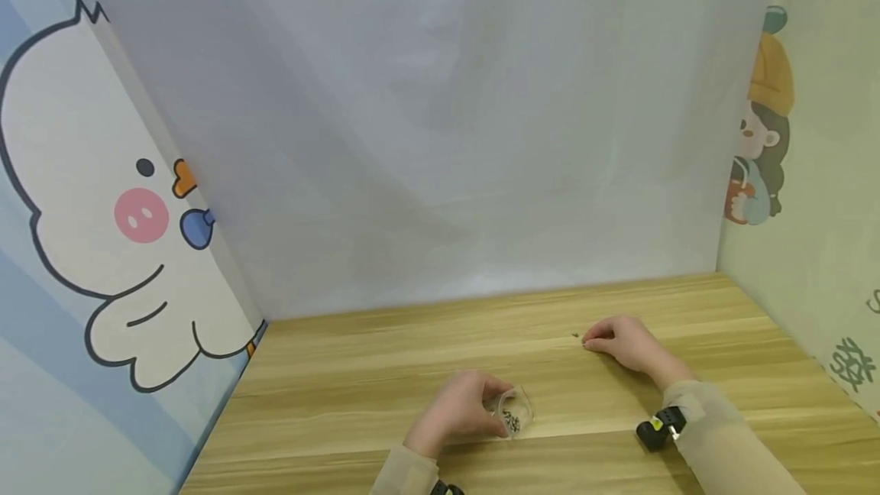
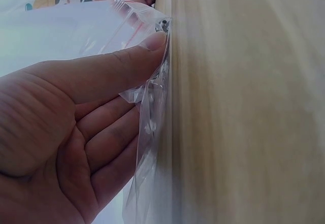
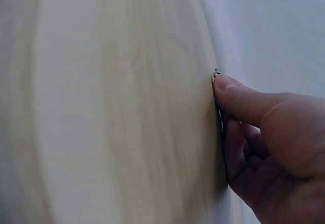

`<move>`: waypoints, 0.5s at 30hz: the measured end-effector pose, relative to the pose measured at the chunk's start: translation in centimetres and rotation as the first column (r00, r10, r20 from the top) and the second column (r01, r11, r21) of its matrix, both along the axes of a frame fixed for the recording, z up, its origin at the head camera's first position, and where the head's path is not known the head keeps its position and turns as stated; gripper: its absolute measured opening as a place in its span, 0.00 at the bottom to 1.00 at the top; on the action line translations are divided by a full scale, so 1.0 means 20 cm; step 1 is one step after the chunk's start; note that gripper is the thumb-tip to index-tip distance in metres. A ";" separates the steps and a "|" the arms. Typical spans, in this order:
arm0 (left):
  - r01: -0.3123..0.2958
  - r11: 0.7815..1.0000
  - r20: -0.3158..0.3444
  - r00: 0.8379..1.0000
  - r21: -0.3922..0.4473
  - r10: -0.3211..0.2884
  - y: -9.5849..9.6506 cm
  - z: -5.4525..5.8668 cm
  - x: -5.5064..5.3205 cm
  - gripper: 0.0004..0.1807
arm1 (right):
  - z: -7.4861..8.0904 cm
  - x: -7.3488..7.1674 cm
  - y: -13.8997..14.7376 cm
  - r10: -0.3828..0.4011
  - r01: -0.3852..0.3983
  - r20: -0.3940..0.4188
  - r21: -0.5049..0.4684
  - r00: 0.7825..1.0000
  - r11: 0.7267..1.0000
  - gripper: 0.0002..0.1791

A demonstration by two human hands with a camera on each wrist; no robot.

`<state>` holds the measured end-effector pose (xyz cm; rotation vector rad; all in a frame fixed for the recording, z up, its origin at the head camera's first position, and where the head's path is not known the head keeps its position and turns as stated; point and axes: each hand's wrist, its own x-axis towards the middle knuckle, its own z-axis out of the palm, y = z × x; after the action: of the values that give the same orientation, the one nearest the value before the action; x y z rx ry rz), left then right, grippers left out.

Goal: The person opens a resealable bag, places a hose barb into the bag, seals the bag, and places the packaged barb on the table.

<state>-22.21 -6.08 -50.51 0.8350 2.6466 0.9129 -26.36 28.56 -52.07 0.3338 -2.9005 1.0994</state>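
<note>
My left hand [image 1: 467, 407] pinches a clear plastic zip bag [image 1: 524, 402] near the table's front. Several small dark metal pieces [image 1: 512, 422] lie inside it; their exact kind is too small to tell. In the left wrist view, the thumb presses on the bag [image 2: 144, 148] just beside the metal pieces [image 2: 163, 25]. Farther back and to the right, my right hand [image 1: 629, 342] is low at the tabletop with thumb and fingers drawn together. A tiny dark piece [image 1: 575, 335] lies just beyond its fingertips. The right wrist view has a small metal piece [image 3: 217, 72] at the thumb tip; whether it is pinched is unclear.
The wood-grain table [image 1: 385, 342] backs onto a pale grey sheet [image 1: 447, 136]. Printed panels stand on both sides, the left one with a white cartoon bird [image 1: 76, 151]. A black wrist device [image 1: 660, 430] is strapped over the right sleeve [image 1: 729, 434].
</note>
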 end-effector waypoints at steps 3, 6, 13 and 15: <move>-0.001 1.000 -0.003 1.000 -0.002 0.001 0.00 0.00 0.00 0.36 | 0.00 0.00 0.01 0.011 -0.011 0.000 -0.008 1.000 1.000 0.06; 0.000 1.000 -0.005 1.000 -0.006 0.000 0.00 0.00 0.00 0.35 | 0.01 0.00 0.01 0.033 -0.033 -0.006 -0.009 0.999 0.999 0.06; 0.003 1.000 -0.007 1.000 -0.009 -0.003 0.00 0.00 0.00 0.36 | 0.00 -0.01 0.03 0.050 -0.050 -0.017 0.008 0.999 0.999 0.04; 0.005 1.000 -0.010 1.000 -0.010 -0.006 0.00 0.00 0.00 0.36 | 0.00 -0.01 0.02 0.051 -0.050 -0.017 0.013 0.999 0.999 0.03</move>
<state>-22.23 -6.00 -50.46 0.8466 2.6540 0.8960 -26.61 29.06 -52.08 0.4171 -2.8998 1.0799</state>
